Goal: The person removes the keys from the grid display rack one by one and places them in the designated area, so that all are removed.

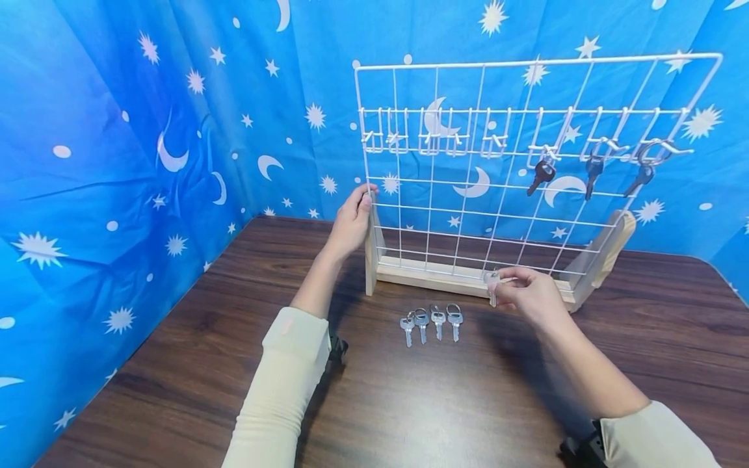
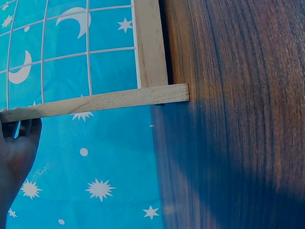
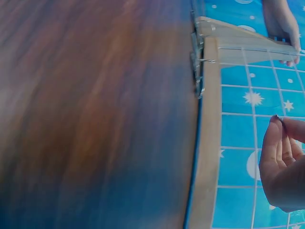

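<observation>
Nearest: cream sleeves (image 1: 281, 383) over brown table (image 1: 433, 416). 4 loose keys (image 1: 438, 318) in row; behind them white wire rack (image 1: 506, 186), 3 hanging keys (image 1: 594, 172) on hooks toward right; blue star curtain (image 1: 304, 65) at back. Gripping rack's wooden upright (image 1: 371, 260) with left hand (image 1: 351, 224); pinching 1 key (image 1: 492, 294) in right hand (image 1: 532, 296), blocking part of base bar (image 1: 427, 273).

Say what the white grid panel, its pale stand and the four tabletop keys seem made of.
White grid panel: probably painted metal wire, smooth thin bars.
Pale stand: apparently wood, matte, visible grain.
Four silver keys: likely metal, shiny highlights.
</observation>
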A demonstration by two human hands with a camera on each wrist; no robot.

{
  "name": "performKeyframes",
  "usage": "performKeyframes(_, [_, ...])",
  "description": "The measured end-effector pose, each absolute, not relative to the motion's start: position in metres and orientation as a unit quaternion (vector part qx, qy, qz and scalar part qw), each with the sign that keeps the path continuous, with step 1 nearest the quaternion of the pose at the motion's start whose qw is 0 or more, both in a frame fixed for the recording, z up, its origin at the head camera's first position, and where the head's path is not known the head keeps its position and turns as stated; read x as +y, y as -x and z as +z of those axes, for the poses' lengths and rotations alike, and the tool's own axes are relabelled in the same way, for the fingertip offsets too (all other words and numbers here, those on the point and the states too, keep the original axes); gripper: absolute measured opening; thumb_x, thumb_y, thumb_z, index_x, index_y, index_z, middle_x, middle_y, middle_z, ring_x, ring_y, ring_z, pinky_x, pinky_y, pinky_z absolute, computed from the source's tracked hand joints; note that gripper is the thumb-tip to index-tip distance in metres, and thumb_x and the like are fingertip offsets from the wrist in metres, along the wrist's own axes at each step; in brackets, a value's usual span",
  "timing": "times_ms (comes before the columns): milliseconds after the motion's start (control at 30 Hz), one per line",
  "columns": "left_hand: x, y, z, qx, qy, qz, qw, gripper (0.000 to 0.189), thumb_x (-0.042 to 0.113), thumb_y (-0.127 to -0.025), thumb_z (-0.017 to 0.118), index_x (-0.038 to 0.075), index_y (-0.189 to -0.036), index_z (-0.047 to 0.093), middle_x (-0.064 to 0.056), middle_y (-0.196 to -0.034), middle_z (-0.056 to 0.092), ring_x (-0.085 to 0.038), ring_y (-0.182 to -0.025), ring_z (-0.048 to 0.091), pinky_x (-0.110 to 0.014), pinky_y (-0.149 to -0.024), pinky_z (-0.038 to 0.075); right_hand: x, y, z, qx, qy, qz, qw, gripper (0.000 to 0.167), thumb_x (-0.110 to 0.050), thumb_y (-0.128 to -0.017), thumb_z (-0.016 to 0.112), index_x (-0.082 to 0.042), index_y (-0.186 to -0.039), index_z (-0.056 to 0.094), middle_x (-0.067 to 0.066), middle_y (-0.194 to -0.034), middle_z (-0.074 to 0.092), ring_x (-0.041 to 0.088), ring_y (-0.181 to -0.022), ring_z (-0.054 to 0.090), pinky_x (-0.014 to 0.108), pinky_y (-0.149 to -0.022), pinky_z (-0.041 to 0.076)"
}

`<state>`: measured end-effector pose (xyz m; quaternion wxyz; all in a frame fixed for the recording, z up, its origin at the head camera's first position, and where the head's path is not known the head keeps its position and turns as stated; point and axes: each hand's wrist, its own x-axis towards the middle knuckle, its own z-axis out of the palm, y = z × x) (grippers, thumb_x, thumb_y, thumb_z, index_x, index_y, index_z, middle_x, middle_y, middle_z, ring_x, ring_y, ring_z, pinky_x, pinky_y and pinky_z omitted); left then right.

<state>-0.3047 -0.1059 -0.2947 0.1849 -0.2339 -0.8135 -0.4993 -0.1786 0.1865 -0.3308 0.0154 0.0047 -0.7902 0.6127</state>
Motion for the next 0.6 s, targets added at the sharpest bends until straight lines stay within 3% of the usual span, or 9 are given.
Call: performKeyframes(600, [-0.107, 0.302, -0.294, -0.81, 0.24, -0.504, 0.179, 0.034, 0.022, -0.102, 0.032, 0.003, -0.126, 0.047, -0.012, -0.125, 0.052, -0.023, -0.114, 0.047, -0.037, -0.095, 0.036, 0.189, 0.185, -0.357, -0.798, -0.001, 0.59, -0.126, 0.026, 0.001, -0.083, 0.061, 0.016, -0.103, 0.052, 0.006, -0.073, 0.063, 0.013, -0.061, 0.06, 0.028, -0.058, 0.053])
